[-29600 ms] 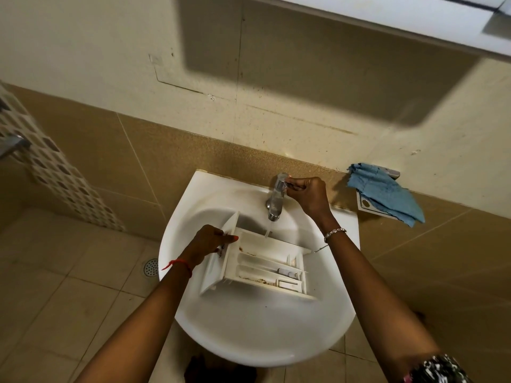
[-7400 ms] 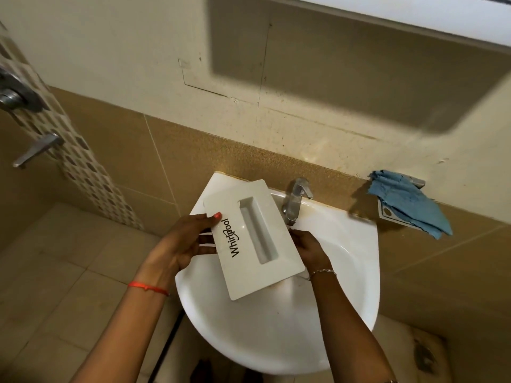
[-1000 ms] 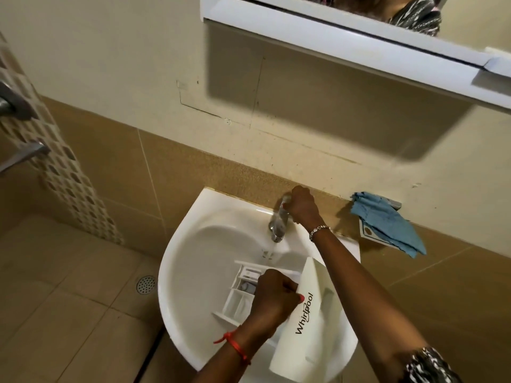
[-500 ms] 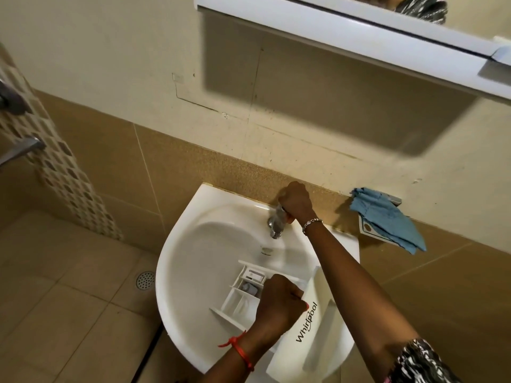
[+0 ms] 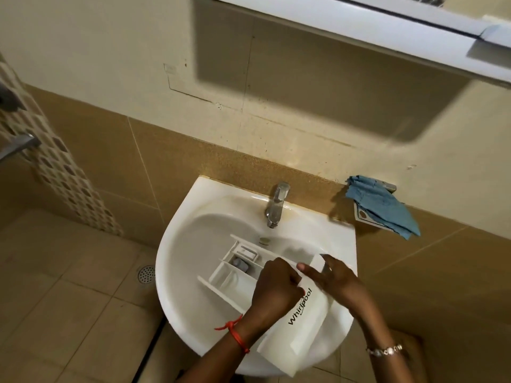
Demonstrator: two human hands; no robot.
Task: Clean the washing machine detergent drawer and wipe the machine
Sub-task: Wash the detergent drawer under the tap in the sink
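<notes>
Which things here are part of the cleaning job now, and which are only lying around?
In the job: white plastic detergent drawer, left hand, right hand, white ceramic basin, chrome tap, blue cloth (probably for wiping).
Just there: round metal floor drain, white wall cabinet.

The left hand (image 5: 276, 288) is gripping the detergent drawer (image 5: 232, 275) behind its front panel, with the right hand (image 5: 340, 283) holding the panel's top corner just beside that grip. Ahead of the grip, the compartments are lying in the sink (image 5: 177, 272), reaching toward the tap (image 5: 275, 208).
</notes>
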